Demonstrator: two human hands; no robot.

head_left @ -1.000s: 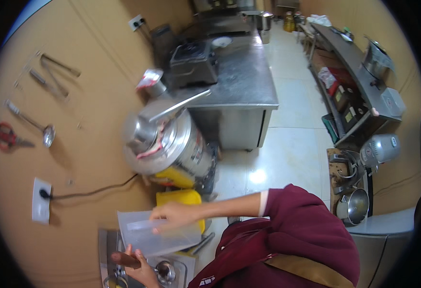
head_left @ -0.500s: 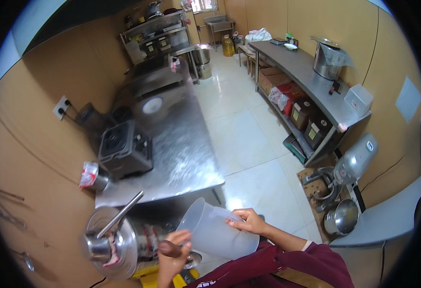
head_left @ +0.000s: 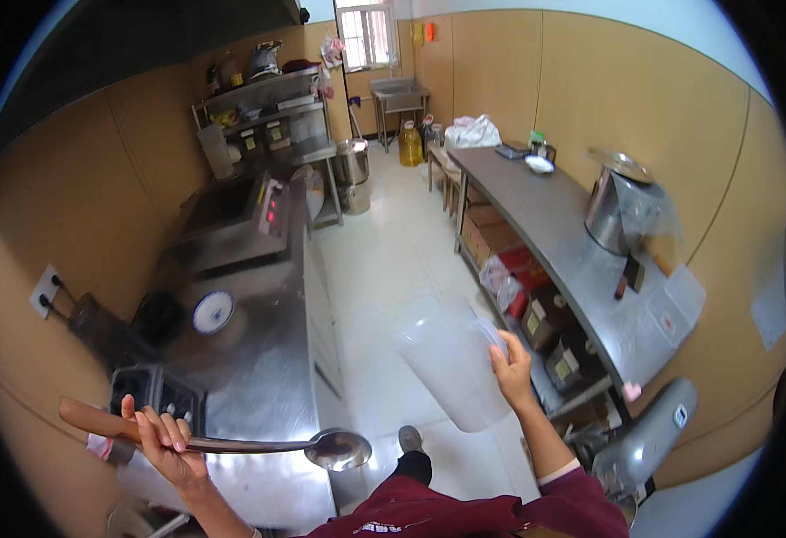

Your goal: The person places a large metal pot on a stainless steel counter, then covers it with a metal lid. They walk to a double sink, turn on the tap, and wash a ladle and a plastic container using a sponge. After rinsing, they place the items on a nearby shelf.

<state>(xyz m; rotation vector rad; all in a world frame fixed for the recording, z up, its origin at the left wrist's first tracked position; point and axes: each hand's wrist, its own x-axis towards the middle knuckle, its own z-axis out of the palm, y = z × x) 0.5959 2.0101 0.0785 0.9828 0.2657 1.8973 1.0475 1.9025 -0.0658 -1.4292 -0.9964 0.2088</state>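
My left hand (head_left: 170, 453) is closed on a long metal ladle (head_left: 339, 448) near its brown wooden handle. The ladle lies nearly level, its bowl pointing right, above the steel counter (head_left: 263, 430). Out to the right, my right hand (head_left: 516, 372) grips a tall translucent plastic pitcher (head_left: 455, 372) by its handle. The pitcher tilts over the walkway, its wide mouth toward the upper left. What it contains, if anything, I cannot make out.
On the left counter stand a blue-rimmed white bowl (head_left: 213, 312), a black appliance (head_left: 158, 394) and a cooktop (head_left: 263, 220) with red lights. Along the right runs a steel table (head_left: 559, 215) bearing a lidded pot (head_left: 610, 211) and a clear box (head_left: 671, 309). A grey mixer (head_left: 648, 435) stands nearer.
My view has moved forward along the counter. The pitcher has swung away from my left hand, up and rightward. My left hand has moved left, and the whole ladle now shows.
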